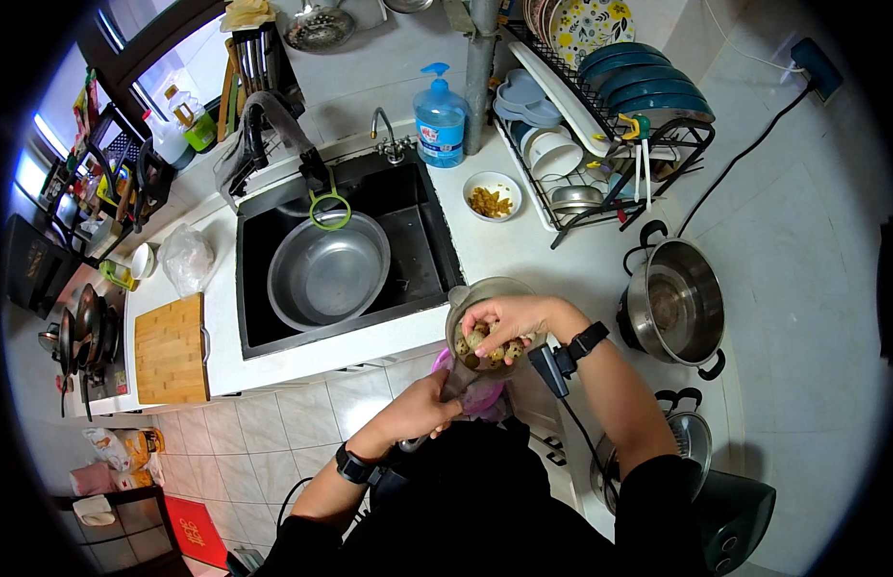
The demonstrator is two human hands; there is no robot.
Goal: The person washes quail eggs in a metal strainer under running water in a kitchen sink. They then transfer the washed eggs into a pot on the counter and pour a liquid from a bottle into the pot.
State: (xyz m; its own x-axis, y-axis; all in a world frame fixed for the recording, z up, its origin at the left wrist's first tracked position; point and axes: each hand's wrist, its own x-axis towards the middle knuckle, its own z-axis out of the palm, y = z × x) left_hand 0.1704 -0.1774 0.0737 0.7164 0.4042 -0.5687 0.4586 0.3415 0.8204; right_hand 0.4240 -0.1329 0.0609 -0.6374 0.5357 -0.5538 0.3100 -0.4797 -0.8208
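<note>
In front of my body, a grey long-handled pot (463,294) holds several speckled quail eggs (515,349). My left hand (420,407) is wrapped around its handle. Reaching over the rim from the right, my right hand (515,317) is down in the pot, its fingers and thumb curled around quail eggs; part of the eggs is hidden beneath the hand. The pot is by the counter's front edge, close to the black sink (418,245). Inside the sink lies a round metal basin (331,278), under a faucet with a green ring (330,209).
A white bowl of brown-yellow food pieces (490,200) and a blue pump bottle (441,122) stand behind the pot. Right of them is a dish rack (555,234). A two-handled steel pot (673,299) sits at right. At left lies a wooden cutting board (171,350).
</note>
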